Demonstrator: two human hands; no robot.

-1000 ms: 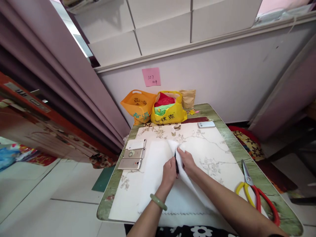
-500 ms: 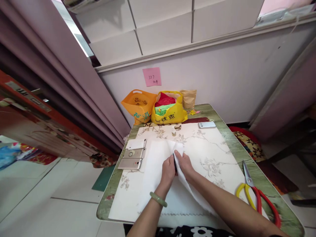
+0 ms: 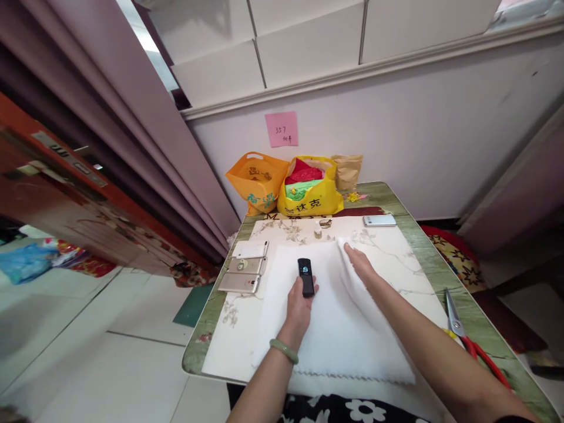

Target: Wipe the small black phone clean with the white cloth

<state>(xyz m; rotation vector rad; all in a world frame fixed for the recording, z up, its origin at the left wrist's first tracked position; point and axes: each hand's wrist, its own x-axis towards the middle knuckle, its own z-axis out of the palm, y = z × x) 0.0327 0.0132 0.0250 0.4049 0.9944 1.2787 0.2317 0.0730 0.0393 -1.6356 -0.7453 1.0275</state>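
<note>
A black handset [image 3: 305, 276] is held in the left hand [image 3: 300, 302], its face with the buttons turned up, the thumb laid along its near left edge and the fingertips showing at its right side; how the rest of the fingers are set beneath it cannot be told. By the right hand [image 3: 359, 262], a lifted edge of the white cloth [image 3: 330, 329] is gripped, and the fold is held up to the right of the handset, well apart from it. Half a second earlier, the two hands were brought together with the handset mostly hidden between them and the cloth pressed against its side; now the handset is uncovered, and the right hand has been drawn away to the right with the cloth.

The remainder of the cloth is spread below and between the hands. A green bangle [image 3: 284, 351] is worn on the left wrist. To the left of the left hand, three phones [image 3: 240, 282] are laid in a row, unmoved. Beyond the right hand, a silver phone [image 3: 379, 221] is placed, and a small bottle [image 3: 318, 231] is stood ahead of both hands. To the right of the right forearm lie the scissors [image 3: 457, 325], whose yellow handle, plainly seen before, is now mostly covered by that forearm.
</note>
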